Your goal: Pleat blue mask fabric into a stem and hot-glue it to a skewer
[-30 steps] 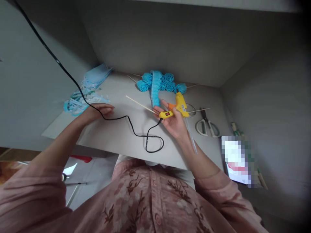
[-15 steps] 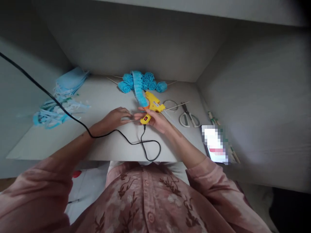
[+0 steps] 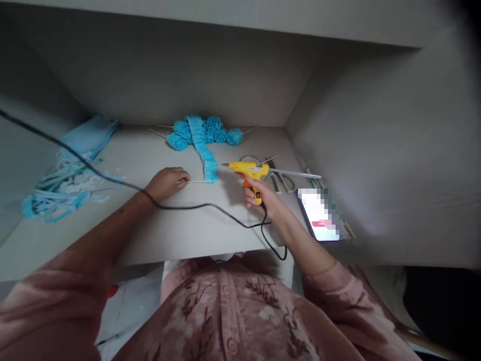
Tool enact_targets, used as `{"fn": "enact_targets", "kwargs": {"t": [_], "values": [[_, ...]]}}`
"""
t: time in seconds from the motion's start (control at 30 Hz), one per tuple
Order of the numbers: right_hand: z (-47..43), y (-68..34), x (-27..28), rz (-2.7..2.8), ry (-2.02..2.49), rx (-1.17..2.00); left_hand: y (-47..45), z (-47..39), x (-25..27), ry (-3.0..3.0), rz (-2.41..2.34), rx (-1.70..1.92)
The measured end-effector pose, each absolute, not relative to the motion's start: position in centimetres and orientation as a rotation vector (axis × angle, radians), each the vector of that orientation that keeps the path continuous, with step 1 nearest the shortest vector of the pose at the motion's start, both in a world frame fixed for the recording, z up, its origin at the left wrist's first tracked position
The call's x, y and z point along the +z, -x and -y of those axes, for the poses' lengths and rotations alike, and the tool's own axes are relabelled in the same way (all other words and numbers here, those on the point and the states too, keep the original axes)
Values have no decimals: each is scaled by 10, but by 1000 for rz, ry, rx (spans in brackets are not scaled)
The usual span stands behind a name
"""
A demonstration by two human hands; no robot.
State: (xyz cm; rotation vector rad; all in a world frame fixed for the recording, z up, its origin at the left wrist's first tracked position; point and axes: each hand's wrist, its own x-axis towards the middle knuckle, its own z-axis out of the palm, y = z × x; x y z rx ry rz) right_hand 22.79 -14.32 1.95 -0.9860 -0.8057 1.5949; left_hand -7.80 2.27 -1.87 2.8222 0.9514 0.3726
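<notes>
My right hand (image 3: 259, 195) is wrapped round the handle of a yellow glue gun (image 3: 250, 169), its nozzle pointing left and a glue stick (image 3: 296, 173) sticking out of the back. Closed on one end of a thin wooden stick (image 3: 197, 182) is my left hand (image 3: 169, 183). The stick's other end lies at the near end of a gathered blue strip (image 3: 205, 153). That strip runs back over several blue rolled flowers (image 3: 214, 129) on sticks. A small gap separates the nozzle from the strip.
Blue face masks (image 3: 90, 135) and a heap of cut scraps (image 3: 67, 190) lie at the left. Scissors (image 3: 283, 181) and a lit phone (image 3: 319, 215) are at the right. The glue gun's black cord (image 3: 203, 205) crosses the table in front of my hands.
My right hand has moved right and turned the glue gun upright in a full grip, nozzle toward the strip. The stick now reaches the strip's near end. The camera view has shifted.
</notes>
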Motion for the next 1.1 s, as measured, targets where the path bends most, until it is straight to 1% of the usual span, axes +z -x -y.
{"fn": "enact_targets", "kwargs": {"t": [0.17,0.4,0.57,0.73,1.1], "values": [[122,-224,19,961,1049,1479,84,-43,-16,-2812,-1109,429],[79,-229,20,1064,1078,1305,85,-50,-35,-2748,-1088,542],[73,-231,2,1029,1062,1360,90,-41,-35,-2789,-1053,530],[79,-228,-13,1079,1092,1523,92,-33,-33,-2801,-996,488],[78,-224,-14,1035,1099,1489,92,-34,-31,-2831,-959,503]]}}
